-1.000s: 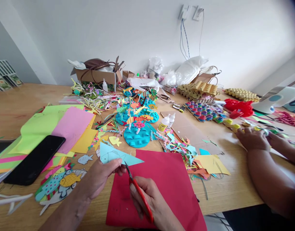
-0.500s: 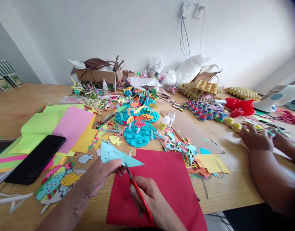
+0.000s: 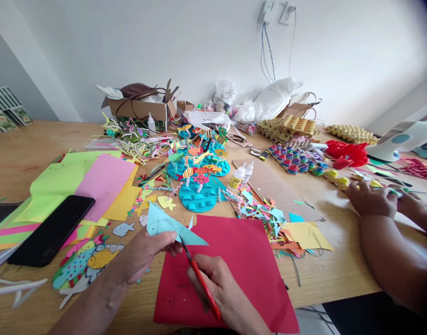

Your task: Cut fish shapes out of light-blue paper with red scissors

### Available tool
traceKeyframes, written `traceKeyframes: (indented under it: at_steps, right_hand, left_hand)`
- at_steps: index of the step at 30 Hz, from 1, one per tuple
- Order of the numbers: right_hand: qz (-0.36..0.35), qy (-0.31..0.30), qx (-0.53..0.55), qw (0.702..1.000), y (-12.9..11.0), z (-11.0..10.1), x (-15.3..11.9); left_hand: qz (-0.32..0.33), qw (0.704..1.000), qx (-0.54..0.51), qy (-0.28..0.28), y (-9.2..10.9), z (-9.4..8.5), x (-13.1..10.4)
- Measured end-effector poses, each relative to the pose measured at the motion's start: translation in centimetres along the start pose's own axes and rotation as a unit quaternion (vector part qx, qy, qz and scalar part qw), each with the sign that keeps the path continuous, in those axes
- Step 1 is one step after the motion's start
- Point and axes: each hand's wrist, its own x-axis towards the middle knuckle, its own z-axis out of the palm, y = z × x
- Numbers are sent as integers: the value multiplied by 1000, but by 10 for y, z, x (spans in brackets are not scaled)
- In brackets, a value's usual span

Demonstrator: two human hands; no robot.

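My left hand (image 3: 149, 253) pinches a light blue piece of paper (image 3: 171, 228) between thumb and fingers; a fish outline is drawn on it. My right hand (image 3: 216, 288) is closed round the red handles of a pair of scissors (image 3: 204, 286). The dark blades meet the lower edge of the blue paper beside my left fingertips. Below both hands lies a sheet of red paper (image 3: 248, 260). A small grey-blue fish cutout (image 3: 123, 229) and a yellow fish cutout (image 3: 166, 203) rest close to my left hand.
At left are a black phone (image 3: 51, 230), coloured paper sheets (image 3: 60, 179) and a pile of fish cutouts (image 3: 84, 265). Decorated blue discs (image 3: 197, 195), glue bottles (image 3: 236, 178) and paper scraps (image 3: 269, 218) stand ahead. Another person's hands (image 3: 374, 197) work at the right.
The blue paper has tilted slightly in my left hand. My hands and the scissors are almost in the same place.
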Motion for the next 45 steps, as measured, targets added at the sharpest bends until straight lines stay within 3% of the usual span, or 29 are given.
traceKeyframes:
  at_steps: [20, 27, 31, 38, 40, 42, 45]
  right_hand:
    - [-14, 8, -33, 999, 2, -2, 1]
    - [-29, -7, -61, 998, 6, -9, 2]
    - [-38, -27, -84, 995, 4, -14, 2]
    - [-53, -66, -82, 993, -8, -23, 3]
    - [-49, -69, -70, 994, -10, -24, 2]
    - [-39, -62, -44, 996, -7, -23, 2]
    - [-24, -23, 64, 997, 2, -17, 2]
  left_hand:
    - [-8, 998, -61, -27, -14, -6, 1]
    - [15, 998, -39, -52, 1, -30, 3]
    - [24, 991, 112, -71, 24, -47, 7]
    - [34, 906, 361, -221, 66, -60, 16]
    - [38, 890, 390, -233, 71, -61, 19]
    - [35, 899, 379, -217, 71, -58, 21]
    - [30, 937, 307, -165, 60, -50, 19]
